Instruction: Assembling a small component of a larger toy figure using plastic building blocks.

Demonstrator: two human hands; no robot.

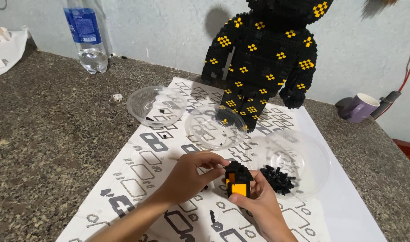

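A small black and yellow brick assembly [237,180] sits between both hands, low over the printed instruction sheet [142,179]. My left hand [189,175] curls over it from the left, fingertips on its top. My right hand [258,204] grips it from below and the right, thumb on its yellow front. Beside my right hand, a clear plastic bowl [312,152] holds a heap of small black bricks [279,178].
A tall black brick bear with yellow diamonds [258,62] stands at the sheet's far end. Two more clear bowls [156,105] [215,127] lie before it with a few black pieces. A water bottle [89,36] stands far left, a purple mug [359,107] at right.
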